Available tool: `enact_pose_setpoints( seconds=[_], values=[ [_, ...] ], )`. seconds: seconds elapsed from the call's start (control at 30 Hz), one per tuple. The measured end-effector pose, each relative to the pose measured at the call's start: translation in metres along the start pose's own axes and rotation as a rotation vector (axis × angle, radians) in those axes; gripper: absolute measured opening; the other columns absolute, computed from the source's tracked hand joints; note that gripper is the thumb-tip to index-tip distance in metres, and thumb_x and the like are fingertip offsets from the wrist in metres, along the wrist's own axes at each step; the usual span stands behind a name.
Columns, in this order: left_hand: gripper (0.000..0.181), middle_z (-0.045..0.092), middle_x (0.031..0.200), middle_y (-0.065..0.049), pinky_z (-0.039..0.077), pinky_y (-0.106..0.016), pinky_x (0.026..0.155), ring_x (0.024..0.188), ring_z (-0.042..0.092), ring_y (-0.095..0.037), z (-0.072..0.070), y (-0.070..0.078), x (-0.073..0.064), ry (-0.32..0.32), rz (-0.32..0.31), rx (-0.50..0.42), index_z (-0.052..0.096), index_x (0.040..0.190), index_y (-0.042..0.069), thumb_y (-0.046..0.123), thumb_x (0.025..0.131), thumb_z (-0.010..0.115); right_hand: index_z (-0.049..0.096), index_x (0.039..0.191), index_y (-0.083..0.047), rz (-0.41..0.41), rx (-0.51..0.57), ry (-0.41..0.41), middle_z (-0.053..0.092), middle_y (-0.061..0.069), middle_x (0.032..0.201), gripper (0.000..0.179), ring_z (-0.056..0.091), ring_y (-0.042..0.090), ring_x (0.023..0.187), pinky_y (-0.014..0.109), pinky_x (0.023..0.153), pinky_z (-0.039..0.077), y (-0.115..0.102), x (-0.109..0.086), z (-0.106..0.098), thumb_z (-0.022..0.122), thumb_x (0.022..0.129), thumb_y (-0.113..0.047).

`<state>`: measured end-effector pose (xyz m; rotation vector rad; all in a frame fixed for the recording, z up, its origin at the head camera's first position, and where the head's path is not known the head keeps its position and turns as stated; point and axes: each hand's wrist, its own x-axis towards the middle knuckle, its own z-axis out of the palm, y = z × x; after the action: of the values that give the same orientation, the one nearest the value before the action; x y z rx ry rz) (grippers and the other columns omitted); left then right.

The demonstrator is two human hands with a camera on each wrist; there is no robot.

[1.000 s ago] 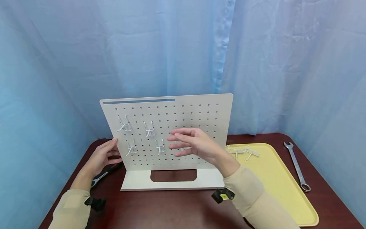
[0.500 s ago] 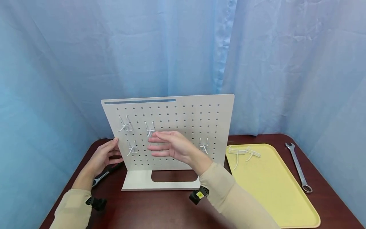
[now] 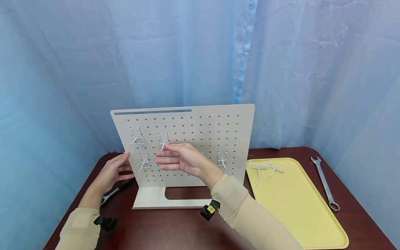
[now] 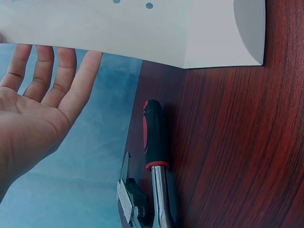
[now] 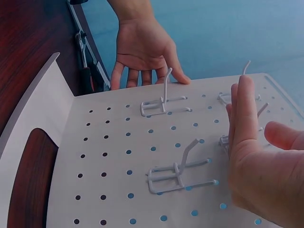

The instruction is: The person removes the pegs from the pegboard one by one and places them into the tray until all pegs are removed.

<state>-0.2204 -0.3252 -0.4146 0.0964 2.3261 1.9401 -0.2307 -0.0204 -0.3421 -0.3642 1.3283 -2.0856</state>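
Pegbd (image 3: 197,128) upright, long axis L-R, facing fwd-cam.

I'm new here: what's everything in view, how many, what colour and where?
Table: one, dark red-brown, under the things
Curtain: count unclear, light blue, around the table
Pegboard: one, white, standing on the table
Mounted hooks: at least five, white, on the pegboard
Tray: one, yellow, right of the pegboard
Loose hooks: at least two, white, on the tray
Wrench: one, silver, right of the tray
Handled tool: one, black-red-silver, left of the pegboard
Second tool: one, dark and metallic, beside that
Wrist devices: two, black, one per wrist
Sleeves: two, beige, on both arms
Left hand: one, at the pegboard's left edge
Right hand: one, in front of the pegboard
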Motion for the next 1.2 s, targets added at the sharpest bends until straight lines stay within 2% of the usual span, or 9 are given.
enact_pose_setpoints(
  seconds=[0.2, 0.67, 1.2],
  values=[
    [0.052, 0.065, 0.111, -0.010, 0.059, -0.050, 0.086, 0.098, 0.068, -0.024, -0.0021, 0.0015, 0.0009, -0.005, 0.009, 0.018, 0.055, 0.128, 0.002, 0.049, 0.107, 0.047, 0.049, 0.139, 0.010, -0.003, -0.019, -0.004, 0.059, 0.028, 0.136, 0.042, 0.063, 0.040, 0.118, 0.045, 0.092, 0.057, 0.0007, 0.0042, -0.0005, 0.052, 0.108, -0.019],
    [0.054, 0.065, 0.112, -0.011, 0.059, -0.049, 0.085, 0.098, 0.068, -0.025, 0.0015, 0.0012, 0.0045, -0.012, 0.010, 0.009, 0.055, 0.130, 0.001, 0.050, 0.106, 0.047, 0.049, 0.140, 0.008, -0.001, -0.031, 0.001, 0.061, 0.026, 0.133, 0.042, 0.065, 0.039, 0.116, 0.045, 0.091, 0.057, -0.0004, 0.0039, -0.0003, 0.051, 0.108, -0.018],
    [0.054, 0.064, 0.111, -0.009, 0.058, -0.051, 0.086, 0.097, 0.068, -0.023, 0.0002, -0.0009, 0.0001, 0.001, 0.001, 0.009, 0.054, 0.131, 0.002, 0.050, 0.106, 0.047, 0.050, 0.140, 0.008, 0.014, -0.026, -0.001, 0.059, 0.027, 0.136, 0.041, 0.065, 0.037, 0.116, 0.044, 0.089, 0.058, -0.0002, 0.0056, 0.0041, 0.051, 0.108, -0.016]
  ],
)
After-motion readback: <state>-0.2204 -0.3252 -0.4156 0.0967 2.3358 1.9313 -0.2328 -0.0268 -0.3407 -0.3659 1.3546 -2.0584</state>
